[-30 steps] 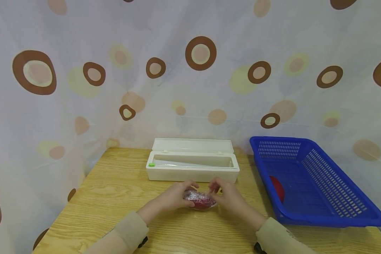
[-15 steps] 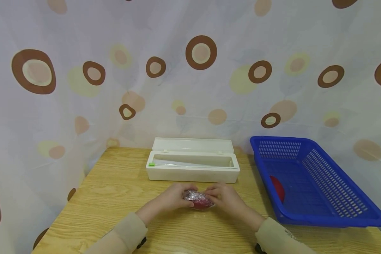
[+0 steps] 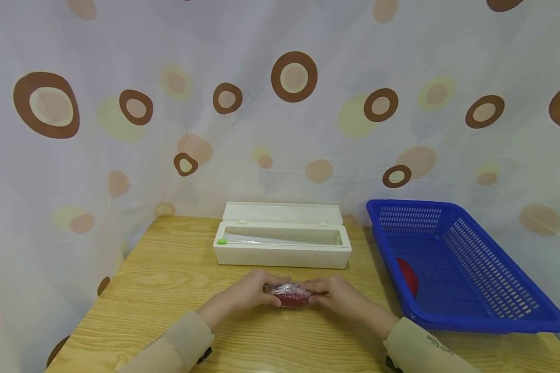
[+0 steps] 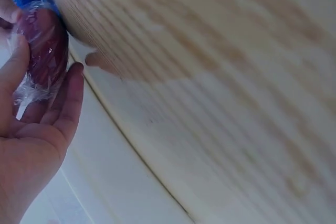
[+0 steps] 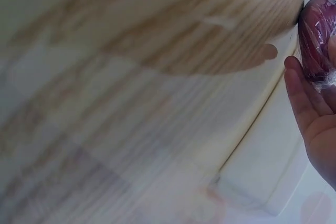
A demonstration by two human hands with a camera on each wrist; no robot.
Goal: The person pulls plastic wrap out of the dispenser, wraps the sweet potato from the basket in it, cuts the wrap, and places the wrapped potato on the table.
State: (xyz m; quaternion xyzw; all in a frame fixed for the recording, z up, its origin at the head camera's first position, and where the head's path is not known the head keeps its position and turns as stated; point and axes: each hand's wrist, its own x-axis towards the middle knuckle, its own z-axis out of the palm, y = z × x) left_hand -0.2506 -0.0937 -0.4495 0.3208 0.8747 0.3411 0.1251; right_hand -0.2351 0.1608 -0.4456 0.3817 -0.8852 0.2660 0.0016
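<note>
A dark red, rounded oblong thing wrapped in cling film (image 3: pixel 293 296) is held between both hands, just above the wooden table in front of the white box. My left hand (image 3: pixel 249 294) grips its left end, thumb on the near side and fingers behind. On the opposite end, my right hand (image 3: pixel 343 298) pinches with thumb and fingers. In the left wrist view, bunched film gathers at the end of the wrapped red thing (image 4: pixel 48 51) by the left palm. The right wrist view shows the wrapped red thing (image 5: pixel 316 38) only in part, cut off by the frame edge.
Behind the hands stands a white cling film dispenser (image 3: pixel 282 256), lid raised, a green slide cutter (image 3: pixel 222 241) at its left front. To the right is a blue plastic basket (image 3: pixel 476 324) with a red rounded thing (image 3: pixel 407 278) inside. A patterned curtain (image 3: pixel 280 134) hangs behind the table (image 3: pixel 168 259).
My right hand has gone from plucking at the film's loose right end to pinching that end of the wrapped red thing. The left hand keeps its grip; the bundle has turned slightly.
</note>
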